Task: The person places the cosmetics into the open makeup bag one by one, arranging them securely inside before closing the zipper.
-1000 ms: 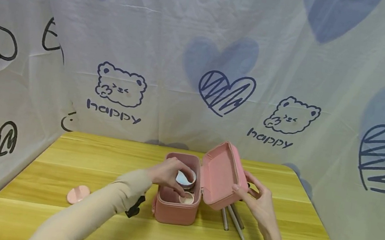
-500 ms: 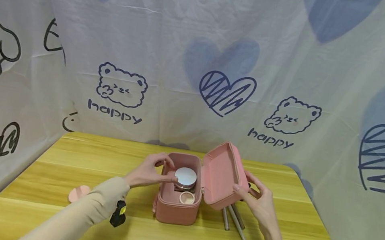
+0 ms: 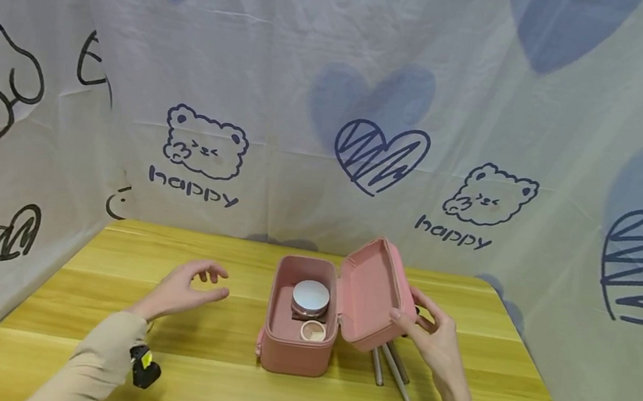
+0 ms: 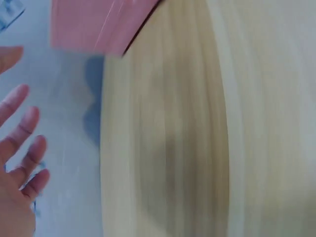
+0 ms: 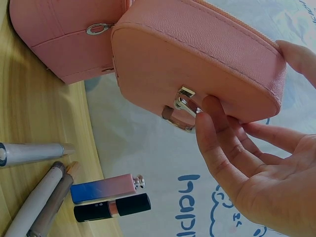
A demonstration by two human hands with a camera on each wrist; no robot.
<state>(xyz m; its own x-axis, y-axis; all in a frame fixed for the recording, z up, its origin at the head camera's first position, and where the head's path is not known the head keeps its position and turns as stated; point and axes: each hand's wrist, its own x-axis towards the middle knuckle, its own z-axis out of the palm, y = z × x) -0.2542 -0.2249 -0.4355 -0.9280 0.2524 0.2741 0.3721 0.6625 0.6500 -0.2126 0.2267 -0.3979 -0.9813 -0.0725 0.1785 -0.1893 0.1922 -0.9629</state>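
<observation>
A pink zip-up cosmetic case (image 3: 295,357) stands on the wooden table with its lid (image 3: 371,295) swung out to the right. My right hand (image 3: 435,344) grips the lid's outer edge, thumb on the near side and fingers behind; in the right wrist view those fingers lie by the lid's metal-ringed handle (image 5: 183,111). Inside the case sit a round silver-topped compact (image 3: 311,296) and a small round pan with pale sections (image 3: 313,331). To the left of the case, my left hand (image 3: 181,290) hovers over the table, fingers loosely bent and nothing between them.
Behind the lid, several slim makeup tubes (image 3: 396,376) lie on the table (image 3: 223,391). The right wrist view also has a blue-and-pink tube (image 5: 103,188) and a black tube (image 5: 112,207) there. A printed curtain (image 3: 311,91) hangs behind the table.
My left hand has come out of the case and moved left, leaving the compact and round pan inside. My right hand keeps its hold on the lid. The left forearm now covers the pink round pad.
</observation>
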